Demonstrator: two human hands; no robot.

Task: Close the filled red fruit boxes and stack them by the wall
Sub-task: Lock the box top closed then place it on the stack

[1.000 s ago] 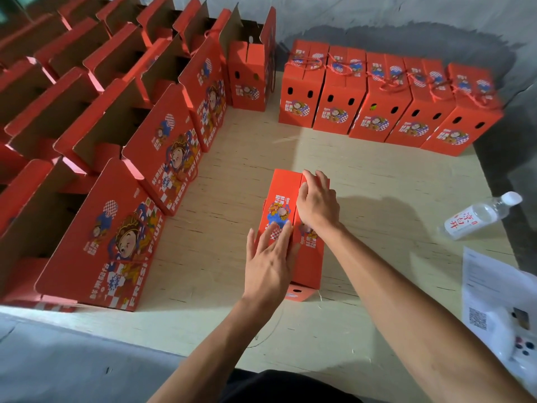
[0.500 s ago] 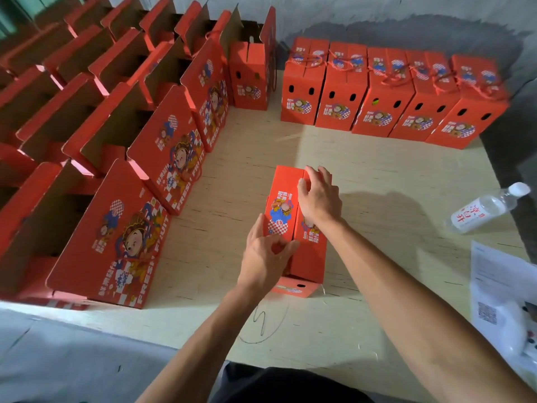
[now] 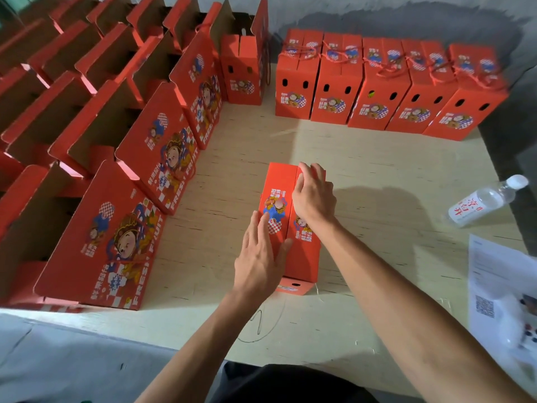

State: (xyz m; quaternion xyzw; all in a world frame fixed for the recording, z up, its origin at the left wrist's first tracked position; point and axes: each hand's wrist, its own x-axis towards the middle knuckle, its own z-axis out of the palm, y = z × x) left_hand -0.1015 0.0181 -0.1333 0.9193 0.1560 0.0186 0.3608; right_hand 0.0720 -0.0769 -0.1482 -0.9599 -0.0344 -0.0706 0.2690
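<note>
A red fruit box [image 3: 280,187] stands upright in the middle of the wooden table, its two top flaps folded down and meeting along a centre seam. My left hand [image 3: 258,260] lies flat on the near left flap, fingers spread. My right hand [image 3: 313,196] presses on the right flap, fingers curled at its far end. A row of several closed red boxes [image 3: 386,100] with red cord handles stands against the grey wall at the back.
Many open red boxes [image 3: 122,175] with raised flaps fill the left side in rows. A plastic water bottle [image 3: 485,202] lies at the right edge. Printed paper sheets [image 3: 499,274] lie at the near right. Bare table surface [image 3: 377,170] surrounds the box.
My left hand curled at the box's near end, then flattened on the left flap with fingers spread. My right hand stayed on the right flap. The box has not moved.
</note>
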